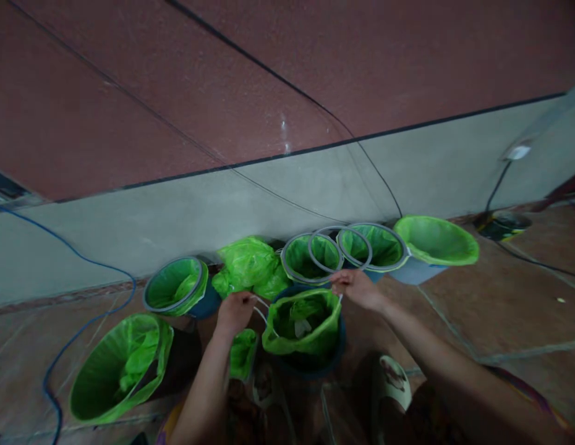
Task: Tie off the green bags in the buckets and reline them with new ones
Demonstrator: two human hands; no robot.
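Note:
A blue bin [310,361] lined with a green plastic bag [304,321] stands on the floor right in front of me. My left hand [235,311] is closed on a thin grey ring [261,309] at the bin's left rim. My right hand [357,288] is closed on the same ring at the right rim, next to the bag's edge. Most of the ring is hidden behind the bag's folded top.
Several other bins with green liners stand around: one at far left [118,368], one with a grey ring [176,287], three by the wall [362,247], one at right [436,244]. A loose green bag [248,266] lies behind. Cables [83,321] cross the floor. A sandalled foot [392,377] shows below.

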